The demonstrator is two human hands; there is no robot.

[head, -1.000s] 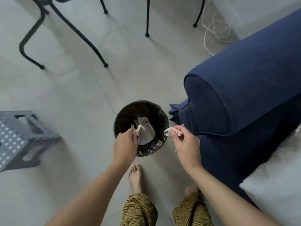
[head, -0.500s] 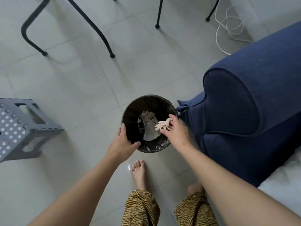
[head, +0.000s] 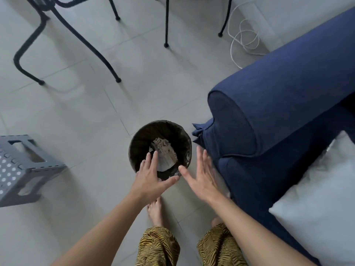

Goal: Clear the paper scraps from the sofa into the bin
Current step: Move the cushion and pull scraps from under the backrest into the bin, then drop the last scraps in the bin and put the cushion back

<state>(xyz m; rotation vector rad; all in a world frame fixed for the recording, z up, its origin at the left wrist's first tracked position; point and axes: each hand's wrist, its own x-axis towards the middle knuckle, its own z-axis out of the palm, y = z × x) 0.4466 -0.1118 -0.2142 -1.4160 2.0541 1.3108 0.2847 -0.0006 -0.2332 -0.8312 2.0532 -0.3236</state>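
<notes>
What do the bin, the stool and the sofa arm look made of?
Bin: material unclear; lined with a dark glossy plastic bag, shown by the crinkled sheen at the rim.
Stool: grey moulded plastic, matte; cut-out handle slot and pale dotted top.
Sofa arm: navy woven upholstery fabric, matte, with visible weave, piped seams and a gathered corner; likely padded.

Navy sofa at three o'clock, black-lined bin centre, grey white-dotted stool at nine, tiger-striped trousers at six.
</notes>
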